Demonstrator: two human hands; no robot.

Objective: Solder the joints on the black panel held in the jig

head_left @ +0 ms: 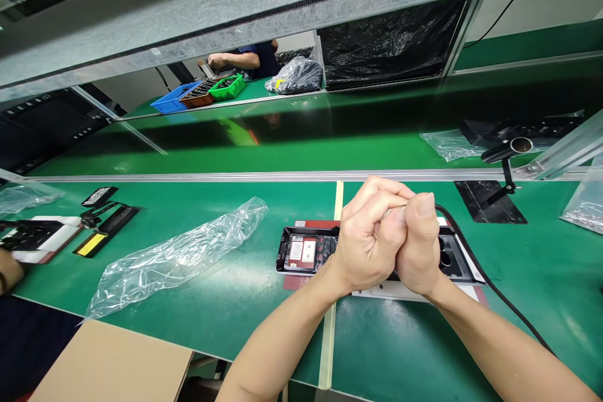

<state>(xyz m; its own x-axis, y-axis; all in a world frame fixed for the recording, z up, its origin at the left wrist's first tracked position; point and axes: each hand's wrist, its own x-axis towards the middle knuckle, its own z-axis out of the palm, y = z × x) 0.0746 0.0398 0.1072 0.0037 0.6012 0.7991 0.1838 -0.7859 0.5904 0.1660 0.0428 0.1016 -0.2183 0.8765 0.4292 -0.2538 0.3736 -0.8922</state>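
Observation:
My left hand and my right hand are pressed together in front of me, fingers curled tight around something small that I cannot make out. They hover just above a black plastic device housing lying open on a white and red fixture on the green bench. Inside the housing I see a white label and a grid of small holes. A black cable runs from behind my right hand toward the lower right.
A crumpled clear plastic bag lies to the left. Black parts and a yellow-labelled piece sit far left by another person's hand. A cardboard box stands at the near left edge. A co-worker with coloured bins sits beyond the conveyor.

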